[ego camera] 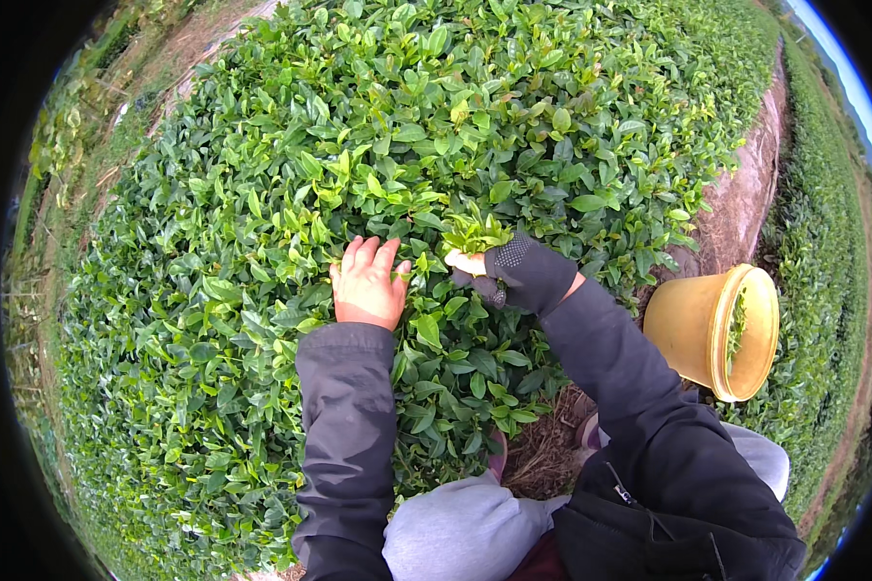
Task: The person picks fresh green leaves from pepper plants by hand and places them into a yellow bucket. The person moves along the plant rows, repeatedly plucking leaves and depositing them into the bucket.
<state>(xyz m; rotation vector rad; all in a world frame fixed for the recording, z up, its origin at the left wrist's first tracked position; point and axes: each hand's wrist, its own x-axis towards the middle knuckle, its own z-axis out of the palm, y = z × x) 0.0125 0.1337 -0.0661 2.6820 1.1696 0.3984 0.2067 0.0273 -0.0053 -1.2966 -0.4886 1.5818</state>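
My bare left hand (370,283) lies over the top of a dense green leafy bush (261,189), fingertips in among the young shoots; whether it grips a shoot is hidden. To its right, my right hand (516,269), in a dark fingerless glove with light grip dots, is closed around a bunch of picked green leafy shoots (477,231). The shoots stick out above its thumb and fingers. A yellow plastic bucket (687,327) stands tilted to the right of my right forearm, with some green leaves (737,330) visible inside.
Bare soil with dry straw (545,450) shows between my feet below the bush. Beyond the bucket runs a pale strip of ground cover (741,196), with another row of bushes (821,269) on its far side. A dirt path lies at the upper left.
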